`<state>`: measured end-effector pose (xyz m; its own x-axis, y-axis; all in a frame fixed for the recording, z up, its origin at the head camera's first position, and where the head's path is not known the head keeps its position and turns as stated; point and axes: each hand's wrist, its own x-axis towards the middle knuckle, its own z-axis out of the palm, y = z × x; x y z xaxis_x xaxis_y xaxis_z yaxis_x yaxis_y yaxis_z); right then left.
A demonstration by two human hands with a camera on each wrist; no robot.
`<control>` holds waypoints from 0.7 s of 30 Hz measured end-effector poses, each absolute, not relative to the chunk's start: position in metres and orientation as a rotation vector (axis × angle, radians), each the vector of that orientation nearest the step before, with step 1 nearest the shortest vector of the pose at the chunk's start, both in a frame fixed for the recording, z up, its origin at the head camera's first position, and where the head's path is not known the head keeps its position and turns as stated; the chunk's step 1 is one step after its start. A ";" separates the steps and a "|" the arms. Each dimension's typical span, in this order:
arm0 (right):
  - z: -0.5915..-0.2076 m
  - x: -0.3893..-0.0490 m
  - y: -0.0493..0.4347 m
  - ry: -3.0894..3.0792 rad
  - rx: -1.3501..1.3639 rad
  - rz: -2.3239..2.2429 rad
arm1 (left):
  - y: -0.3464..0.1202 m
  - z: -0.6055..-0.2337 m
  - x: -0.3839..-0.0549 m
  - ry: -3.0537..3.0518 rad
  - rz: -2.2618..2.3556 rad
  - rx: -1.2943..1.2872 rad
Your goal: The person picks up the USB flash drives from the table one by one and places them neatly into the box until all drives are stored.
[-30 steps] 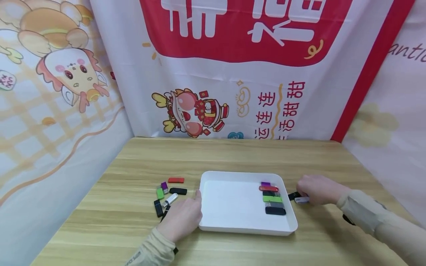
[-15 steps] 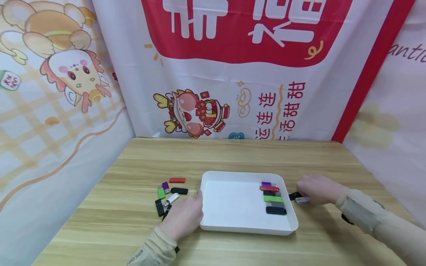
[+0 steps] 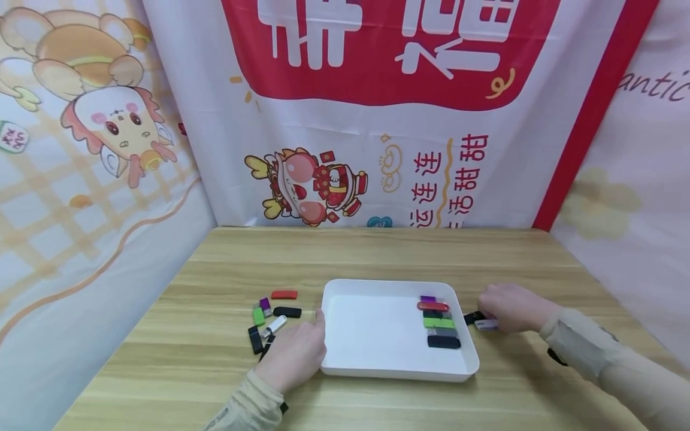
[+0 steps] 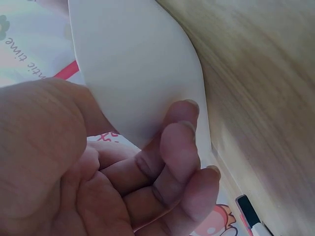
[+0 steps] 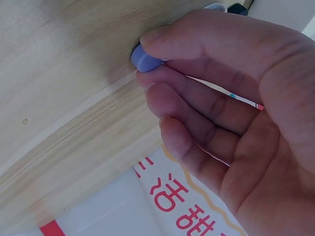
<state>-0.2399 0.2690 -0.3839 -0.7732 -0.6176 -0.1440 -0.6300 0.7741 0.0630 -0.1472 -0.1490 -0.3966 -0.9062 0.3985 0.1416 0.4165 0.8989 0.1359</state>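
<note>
My left hand point(image 3: 296, 353) grips the left wall of a white tray point(image 3: 377, 374). In the left wrist view, curled fingers point(image 4: 179, 147) press against the wall's outside, with the thumb on its other side. Right of the tray, my right hand point(image 3: 512, 306) is low at the table. Its thumb and index finger pinch a blue USB stick point(image 5: 146, 60); only its rounded end shows in the right wrist view. A black USB stick point(image 3: 474, 318) and a pale one point(image 3: 487, 324) lie between that hand and the tray.
Along the tray's right side lies a column of USB sticks, among them a red one point(image 3: 433, 306), a green one point(image 3: 439, 322) and a black one point(image 3: 444, 342). Several more lie loose left of the tray, including an orange-red one point(image 3: 284, 294). Printed cloth point(image 3: 302, 120) hangs behind the table.
</note>
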 end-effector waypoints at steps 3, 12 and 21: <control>-0.384 -0.239 0.269 2.866 -1.016 0.148 | -0.150 -0.397 -0.147 -2.947 -0.248 -0.638; -0.389 -0.231 0.270 2.880 -0.981 0.120 | -0.150 -0.398 -0.145 -2.989 -0.242 -0.655; -0.383 -0.230 0.270 2.884 -0.974 0.087 | -0.148 -0.397 -0.146 -2.959 -0.220 -0.653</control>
<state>-0.2298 0.2703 -0.3832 -0.7912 -0.6017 -0.1096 -0.6072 0.7942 0.0232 -0.1458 -0.1484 -0.3971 -0.9026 0.4100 0.1314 0.4249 0.8974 0.1186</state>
